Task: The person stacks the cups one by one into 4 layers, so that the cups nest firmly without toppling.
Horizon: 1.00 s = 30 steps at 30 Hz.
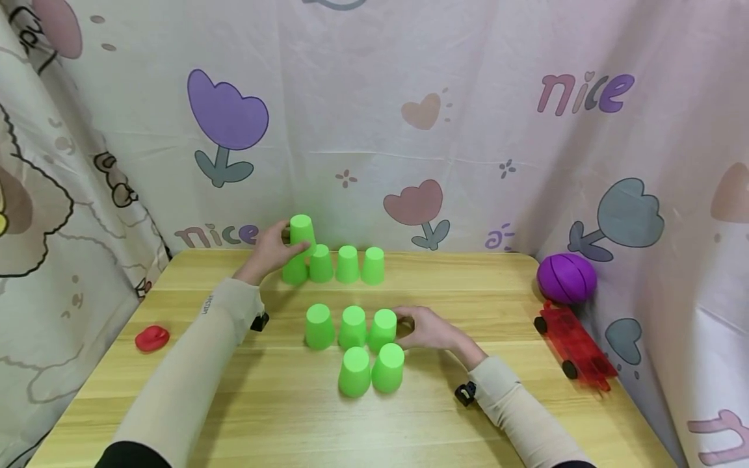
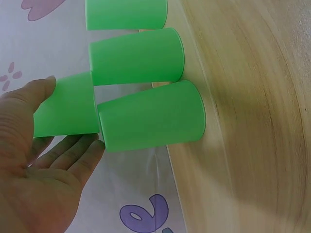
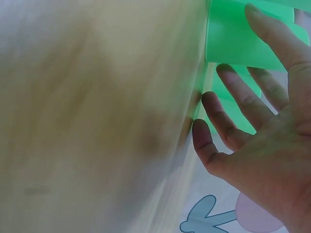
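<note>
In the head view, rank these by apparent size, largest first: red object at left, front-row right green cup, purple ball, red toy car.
1. red toy car
2. purple ball
3. front-row right green cup
4. red object at left

Curtained play corner, flower-print curtains [image 1: 333, 104], wooden table [image 1: 433, 435], toy car [image 1: 576, 344]

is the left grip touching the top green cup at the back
Touching: the left wrist view shows the left grip holding the top green cup between thumb and fingers.
</note>
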{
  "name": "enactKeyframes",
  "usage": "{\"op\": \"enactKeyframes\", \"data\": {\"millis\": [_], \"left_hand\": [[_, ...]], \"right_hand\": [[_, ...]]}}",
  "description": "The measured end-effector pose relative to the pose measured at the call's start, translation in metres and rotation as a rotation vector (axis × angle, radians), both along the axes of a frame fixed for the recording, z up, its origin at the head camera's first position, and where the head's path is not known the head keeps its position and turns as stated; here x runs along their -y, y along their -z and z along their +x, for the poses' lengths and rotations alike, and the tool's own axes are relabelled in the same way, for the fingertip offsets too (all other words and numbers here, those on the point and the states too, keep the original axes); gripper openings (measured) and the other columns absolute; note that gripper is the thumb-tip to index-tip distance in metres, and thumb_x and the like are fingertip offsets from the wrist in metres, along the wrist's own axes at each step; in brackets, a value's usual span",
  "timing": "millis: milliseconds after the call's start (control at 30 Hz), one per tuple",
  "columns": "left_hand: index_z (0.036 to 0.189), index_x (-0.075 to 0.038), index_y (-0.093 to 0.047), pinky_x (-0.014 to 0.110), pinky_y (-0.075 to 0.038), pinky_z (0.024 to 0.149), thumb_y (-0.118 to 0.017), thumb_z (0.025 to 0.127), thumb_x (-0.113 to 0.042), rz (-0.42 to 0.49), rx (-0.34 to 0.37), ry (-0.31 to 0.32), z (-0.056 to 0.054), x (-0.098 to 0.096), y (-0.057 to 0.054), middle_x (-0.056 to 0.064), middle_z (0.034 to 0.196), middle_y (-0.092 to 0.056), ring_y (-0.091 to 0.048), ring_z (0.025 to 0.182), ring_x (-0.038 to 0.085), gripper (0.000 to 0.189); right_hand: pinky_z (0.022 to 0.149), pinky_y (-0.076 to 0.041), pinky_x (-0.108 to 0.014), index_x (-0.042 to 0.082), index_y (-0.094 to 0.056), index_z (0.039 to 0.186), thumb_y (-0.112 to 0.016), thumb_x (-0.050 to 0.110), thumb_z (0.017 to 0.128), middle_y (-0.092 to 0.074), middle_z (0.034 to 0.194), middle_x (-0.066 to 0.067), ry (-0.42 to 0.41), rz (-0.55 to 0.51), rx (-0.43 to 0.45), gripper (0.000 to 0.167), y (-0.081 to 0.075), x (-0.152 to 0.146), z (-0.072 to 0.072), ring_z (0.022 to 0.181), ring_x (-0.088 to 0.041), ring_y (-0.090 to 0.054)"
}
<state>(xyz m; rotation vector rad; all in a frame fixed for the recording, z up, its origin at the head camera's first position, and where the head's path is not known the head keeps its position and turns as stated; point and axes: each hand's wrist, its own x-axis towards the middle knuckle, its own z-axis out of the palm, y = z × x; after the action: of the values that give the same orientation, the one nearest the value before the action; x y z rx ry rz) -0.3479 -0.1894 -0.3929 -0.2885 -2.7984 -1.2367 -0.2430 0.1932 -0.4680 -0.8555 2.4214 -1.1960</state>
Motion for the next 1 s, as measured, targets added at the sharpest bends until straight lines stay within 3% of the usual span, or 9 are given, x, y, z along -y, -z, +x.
{"op": "enactKeyframes", "data": {"millis": [633, 833, 1000], "left_hand": [[0.159, 0.004, -0.035, 0.061, -0.046, 0.117, -0.072, 0.101, -0.034, -0.014, 0.008, -0.012, 0.001, 0.0, 0.001, 0.032, 0.147, -0.055, -0.055, 0.135, 0.048, 0.078], [0.164, 0.002, -0.025, 0.062, -0.047, 0.116, -0.075, 0.099, -0.038, 0.02, 0.0, -0.02, 0.004, 0.001, 0.0, 0.033, 0.15, -0.052, -0.054, 0.137, 0.049, 0.091], [0.163, -0.003, -0.029, 0.065, -0.047, 0.114, -0.073, 0.098, -0.048, 0.006, -0.037, -0.04, 0.009, 0.006, -0.002, 0.035, 0.149, -0.054, -0.055, 0.137, 0.051, 0.09]], "right_hand": [[0.11, -0.055, -0.049, 0.014, -0.065, 0.138, -0.087, 0.026, 0.087, -0.073, 0.126, -0.004, 0.031, -0.015, -0.015, 0.057, -0.001, 0.0, -0.001, 0.119, -0.026, -0.068], [0.107, -0.057, -0.049, 0.012, -0.061, 0.144, -0.088, 0.028, 0.085, -0.07, 0.131, -0.006, 0.108, 0.005, -0.064, 0.067, -0.007, 0.001, -0.007, 0.123, -0.026, -0.065], [0.103, -0.06, -0.046, 0.01, -0.06, 0.144, -0.088, 0.021, 0.085, -0.072, 0.126, -0.007, 0.185, -0.052, -0.061, 0.067, -0.015, 0.005, -0.016, 0.117, -0.025, -0.067]]}}
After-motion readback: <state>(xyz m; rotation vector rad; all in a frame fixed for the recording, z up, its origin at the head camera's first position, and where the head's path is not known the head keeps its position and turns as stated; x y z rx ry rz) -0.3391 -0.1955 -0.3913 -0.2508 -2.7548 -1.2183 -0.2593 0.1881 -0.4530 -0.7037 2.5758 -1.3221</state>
